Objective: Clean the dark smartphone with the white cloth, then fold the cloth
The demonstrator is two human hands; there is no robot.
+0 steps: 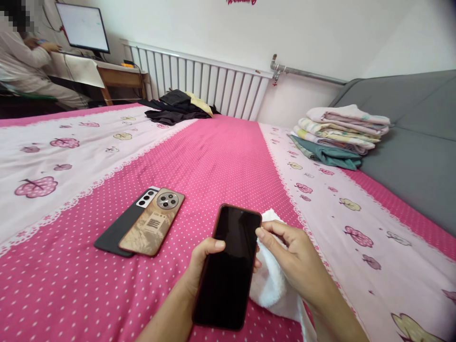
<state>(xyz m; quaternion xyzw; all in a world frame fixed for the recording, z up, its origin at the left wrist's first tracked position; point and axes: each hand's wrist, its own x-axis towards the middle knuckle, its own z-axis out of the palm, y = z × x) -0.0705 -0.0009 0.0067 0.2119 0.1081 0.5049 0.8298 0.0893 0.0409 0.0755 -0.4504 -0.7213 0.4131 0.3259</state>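
My left hand (204, 261) is wrapped round a smartphone (233, 266) with a dark, blank screen and a reddish-brown edge, its thumb lying over the screen's left side. At the phone's upper right edge, my right hand (288, 247) is closed on a fluffy white cloth (272, 285), thumb and fingertips close against the phone. Most of the cloth hangs below the right hand, and part is hidden behind the phone. To the left, a phone with a gold patterned back (153, 223) lies partly on a dark grey phone (119, 232), both camera side up.
A pink dotted bedspread (221, 156) spreads beneath everything. Folded clothes (342, 130) are stacked by the grey headboard (409, 128). Dark clothes (178, 107) lie near the white radiator (199, 76). A person (28, 66) sits at a desk with a monitor (83, 28).
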